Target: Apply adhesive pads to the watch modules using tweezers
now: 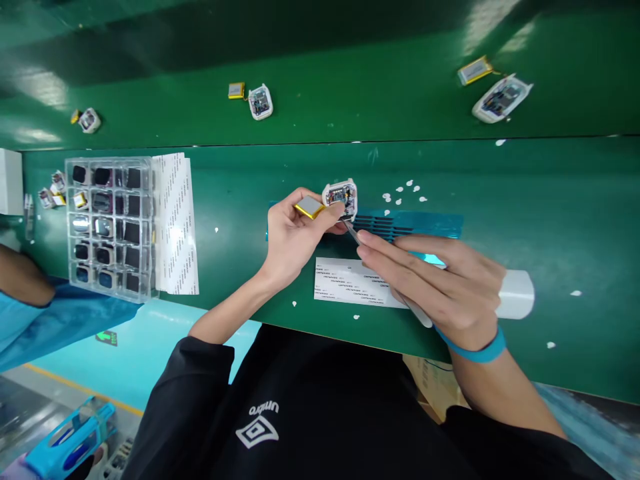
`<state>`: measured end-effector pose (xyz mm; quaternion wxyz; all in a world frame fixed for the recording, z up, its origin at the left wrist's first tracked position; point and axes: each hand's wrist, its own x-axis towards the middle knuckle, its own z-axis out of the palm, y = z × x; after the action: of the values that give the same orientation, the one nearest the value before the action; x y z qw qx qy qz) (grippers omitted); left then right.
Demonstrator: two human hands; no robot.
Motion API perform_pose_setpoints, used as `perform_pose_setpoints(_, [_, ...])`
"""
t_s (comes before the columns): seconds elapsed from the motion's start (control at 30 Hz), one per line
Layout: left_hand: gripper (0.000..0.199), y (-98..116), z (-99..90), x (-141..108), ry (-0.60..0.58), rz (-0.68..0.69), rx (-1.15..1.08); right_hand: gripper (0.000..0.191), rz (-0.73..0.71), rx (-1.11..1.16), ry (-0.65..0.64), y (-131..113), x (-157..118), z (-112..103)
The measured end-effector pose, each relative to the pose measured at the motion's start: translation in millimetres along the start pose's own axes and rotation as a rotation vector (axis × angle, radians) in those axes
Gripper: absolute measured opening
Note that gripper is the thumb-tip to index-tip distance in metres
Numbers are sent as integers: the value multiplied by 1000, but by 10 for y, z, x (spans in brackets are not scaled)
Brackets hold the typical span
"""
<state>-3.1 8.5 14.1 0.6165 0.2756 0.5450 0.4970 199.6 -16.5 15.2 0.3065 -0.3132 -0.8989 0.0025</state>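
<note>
My left hand (295, 237) is closed on a white watch case (341, 193) with its circuit board showing. A yellow-edged battery (309, 207) lies over the fingers of that hand. In my right hand (440, 283) is a pair of metal tweezers (353, 232), their tips at the lower edge of the case. What the tips touch is too small to make out. Beneath the hands lie a blue slotted film strip (425, 223) and a white printed sheet (350, 283). Several small white stickers (399, 190) are scattered right of the case.
A clear compartment tray (150, 280) with watch parts stands at left, beside white printed sheets (175, 227). Farther back lie three more cases with batteries, one a white case (261, 102). Another person's arm (23, 277) reaches in at far left. A white roll (517, 295) lies behind my right hand.
</note>
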Motion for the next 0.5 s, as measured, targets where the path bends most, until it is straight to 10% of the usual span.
perform_pose_setpoints(0.5, [23,-32,37,5,61,8,-26,78,33,11,115,53,49,95])
